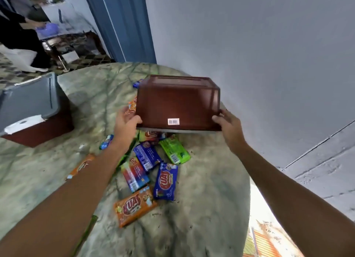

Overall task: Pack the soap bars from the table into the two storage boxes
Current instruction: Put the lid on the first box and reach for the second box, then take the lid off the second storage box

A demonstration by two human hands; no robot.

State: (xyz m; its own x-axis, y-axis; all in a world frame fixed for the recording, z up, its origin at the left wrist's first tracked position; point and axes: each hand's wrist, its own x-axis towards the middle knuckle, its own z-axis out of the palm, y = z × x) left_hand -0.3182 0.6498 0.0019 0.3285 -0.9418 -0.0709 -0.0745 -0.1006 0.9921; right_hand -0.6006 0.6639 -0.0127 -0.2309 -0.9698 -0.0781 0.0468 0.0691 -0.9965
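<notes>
A brown storage box [177,103] hangs upside down above the table, its base with a barcode sticker facing me. My left hand [125,123] grips its left rim and my right hand [229,128] grips its right rim. Under and in front of the box lie several wrapped soap bars: a green one [175,151], a blue one [165,180], an orange one [134,205], a dark blue one [147,155] and a red-blue one [134,175]. More bars peek out behind the box. A second brown box with a grey lid [28,110] stands at the left.
The round table [201,208] has a green marbled cloth; its edge curves close on the right. A grey wall [249,45] rises just behind the box. Far left, a person [15,33] stands by another table. An orange bar [81,166] lies beside my left forearm.
</notes>
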